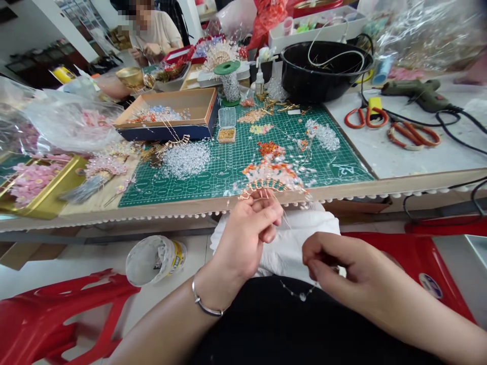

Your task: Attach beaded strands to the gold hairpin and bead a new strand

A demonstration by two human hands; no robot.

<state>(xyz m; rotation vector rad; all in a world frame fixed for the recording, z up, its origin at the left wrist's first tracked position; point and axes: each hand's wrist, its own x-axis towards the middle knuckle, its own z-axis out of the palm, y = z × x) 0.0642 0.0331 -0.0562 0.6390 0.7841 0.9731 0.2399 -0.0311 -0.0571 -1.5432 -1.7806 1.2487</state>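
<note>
My left hand (253,225) is closed on a gold hair comb (266,183) decorated with orange and pale pink beads and petals, held at the front edge of the table. Thin wire ends stick out below those fingers. To the right, over my lap, my right hand (342,263) is pinched closed. A fine line with a few clear beads (302,296) hangs below it; whether the fingertips grip this line is too small to make out. Beyond the comb, orange beads (270,149) and a heap of clear beads (186,158) lie on the green cutting mat (224,175).
A cardboard box (167,129) with beads and a black basin (325,71) stand farther back. Orange-handled scissors (367,117), pliers (414,136) and a glue gun (422,94) lie right. Red stools (68,314) flank me; a white bucket (148,261) stands below. Another person (155,35) sits across.
</note>
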